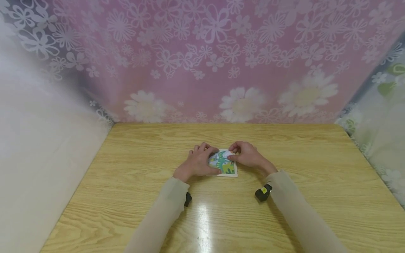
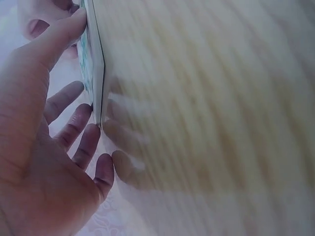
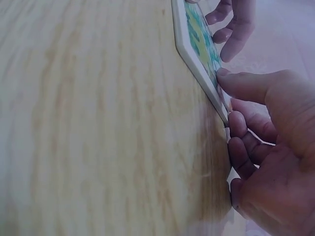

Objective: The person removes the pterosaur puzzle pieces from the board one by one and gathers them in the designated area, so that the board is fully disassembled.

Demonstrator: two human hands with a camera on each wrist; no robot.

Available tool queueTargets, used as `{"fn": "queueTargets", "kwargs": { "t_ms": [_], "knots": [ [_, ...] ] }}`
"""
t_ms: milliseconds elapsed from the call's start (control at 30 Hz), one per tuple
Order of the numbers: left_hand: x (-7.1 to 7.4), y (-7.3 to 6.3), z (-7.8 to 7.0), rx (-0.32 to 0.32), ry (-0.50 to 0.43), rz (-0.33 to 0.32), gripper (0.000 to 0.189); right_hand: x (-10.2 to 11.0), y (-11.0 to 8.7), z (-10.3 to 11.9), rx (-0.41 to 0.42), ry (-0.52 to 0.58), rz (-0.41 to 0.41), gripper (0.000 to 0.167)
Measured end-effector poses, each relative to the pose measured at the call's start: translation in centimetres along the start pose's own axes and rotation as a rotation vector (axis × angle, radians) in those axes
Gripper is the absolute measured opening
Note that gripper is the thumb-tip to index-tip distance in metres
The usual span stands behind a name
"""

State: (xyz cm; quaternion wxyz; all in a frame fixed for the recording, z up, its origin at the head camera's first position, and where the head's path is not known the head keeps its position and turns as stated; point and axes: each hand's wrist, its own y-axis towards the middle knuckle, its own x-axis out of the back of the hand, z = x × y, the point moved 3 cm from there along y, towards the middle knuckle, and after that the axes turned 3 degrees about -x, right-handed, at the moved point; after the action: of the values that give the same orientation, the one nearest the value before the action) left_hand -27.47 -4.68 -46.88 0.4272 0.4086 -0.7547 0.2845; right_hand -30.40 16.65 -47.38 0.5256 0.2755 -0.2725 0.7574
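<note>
A small flat picture board (image 1: 228,168) with a white border lies on the wooden table, its face showing green, dinosaur-like shapes. My left hand (image 1: 198,162) grips it from the left, thumb at the near edge and index finger at the far edge. In the left wrist view, the other fingers of the left hand (image 2: 54,142) spread beside the board's edge. At the far right corner my right hand (image 1: 248,154) pinches the board. The right wrist view shows the right hand (image 3: 280,132) with its thumb on the picture and curled fingertips against the edge.
The light wood-grain table (image 1: 142,147) extends around both hands. A pink floral curtain (image 1: 190,80) hangs behind its far edge, with pale cloth (image 1: 47,140) along the left. Each wrist wears a small black camera, such as the right one (image 1: 262,193).
</note>
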Motion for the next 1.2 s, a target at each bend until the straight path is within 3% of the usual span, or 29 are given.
{"fn": "queueTargets", "kwargs": {
  "t_ms": [433, 867, 1200],
  "knots": [
    [0.1, -0.1, -0.4, 0.016, -0.002, 0.012, 0.073, -0.3, 0.2, -0.1, 0.006, -0.039, 0.010, 0.026],
    [-0.4, 1.1, -0.3, 0.086, 0.029, -0.011, 0.062, -0.1, 0.2, 0.3, 0.023, -0.036, 0.017, 0.025],
    [-0.8, 1.5, -0.4, 0.129, -0.007, -0.020, 0.056, 0.0, 0.2, 0.3, 0.026, -0.037, 0.004, 0.025]
  ]
}}
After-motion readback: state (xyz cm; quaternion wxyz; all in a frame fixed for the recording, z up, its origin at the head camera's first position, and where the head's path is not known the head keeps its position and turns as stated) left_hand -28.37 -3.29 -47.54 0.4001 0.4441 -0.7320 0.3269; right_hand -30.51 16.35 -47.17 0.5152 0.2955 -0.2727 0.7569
